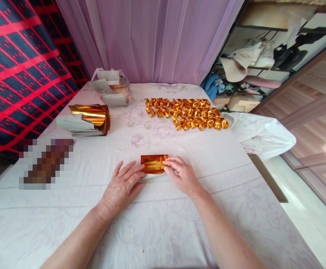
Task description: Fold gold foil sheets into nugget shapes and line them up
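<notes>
A small folded sheet of gold foil paper (153, 163) lies on the white cloth-covered table (163, 224) in front of me. My left hand (122, 186) rests flat on the cloth, its fingertips pressing the sheet's lower left edge. My right hand (181, 175) pinches the sheet's right edge between thumb and fingers. Farther back, several folded gold paper pieces (187, 113) lie in rows.
A stack of gold foil sheets (88, 119) lies at the left, and a clear plastic bag of more sheets (113, 87) sits behind it. A white plastic bag (261, 134) hangs off the table's right edge. A purple curtain (151, 37) hangs behind.
</notes>
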The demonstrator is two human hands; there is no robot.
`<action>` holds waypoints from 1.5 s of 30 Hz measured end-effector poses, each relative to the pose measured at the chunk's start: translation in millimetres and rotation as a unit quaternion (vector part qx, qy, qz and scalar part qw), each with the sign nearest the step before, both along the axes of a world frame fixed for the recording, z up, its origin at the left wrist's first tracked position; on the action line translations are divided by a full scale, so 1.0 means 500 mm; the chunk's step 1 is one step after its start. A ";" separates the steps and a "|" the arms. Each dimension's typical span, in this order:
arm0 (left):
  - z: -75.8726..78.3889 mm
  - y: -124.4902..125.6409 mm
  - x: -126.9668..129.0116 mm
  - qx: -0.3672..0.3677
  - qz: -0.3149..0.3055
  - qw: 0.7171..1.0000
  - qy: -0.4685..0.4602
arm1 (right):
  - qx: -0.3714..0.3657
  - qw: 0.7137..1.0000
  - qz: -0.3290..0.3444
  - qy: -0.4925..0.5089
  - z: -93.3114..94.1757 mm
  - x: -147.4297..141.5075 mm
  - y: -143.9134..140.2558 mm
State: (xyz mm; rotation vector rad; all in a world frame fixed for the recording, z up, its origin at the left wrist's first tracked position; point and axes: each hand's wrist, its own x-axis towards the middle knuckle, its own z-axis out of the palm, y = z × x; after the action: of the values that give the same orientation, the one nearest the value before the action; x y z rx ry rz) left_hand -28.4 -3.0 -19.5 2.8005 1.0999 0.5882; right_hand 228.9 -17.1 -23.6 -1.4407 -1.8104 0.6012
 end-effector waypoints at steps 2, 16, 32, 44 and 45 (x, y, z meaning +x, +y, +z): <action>0.000 0.000 0.000 0.001 0.003 1.000 0.004 | 0.008 1.000 -0.005 -0.006 -0.002 -0.001 0.000; 0.000 0.000 0.001 -0.035 0.009 0.999 0.019 | 0.015 0.999 -0.015 -0.029 0.001 -0.003 -0.002; 0.001 0.003 0.004 -0.059 0.026 0.998 0.025 | -0.009 0.998 0.038 -0.043 -0.004 0.014 -0.004; 0.001 0.009 0.009 -0.062 0.051 0.997 0.016 | 0.060 0.993 0.019 -0.098 -0.030 0.011 0.004; 0.000 0.009 0.009 -0.063 0.051 0.997 0.015 | 0.066 0.993 0.019 -0.095 -0.030 0.011 0.004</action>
State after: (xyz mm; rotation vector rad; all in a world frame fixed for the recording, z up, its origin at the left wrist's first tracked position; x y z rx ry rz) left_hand -23.8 1.7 -19.3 2.6672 1.2446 0.4690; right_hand 234.1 -14.8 -38.7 -1.4151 -1.9898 0.3650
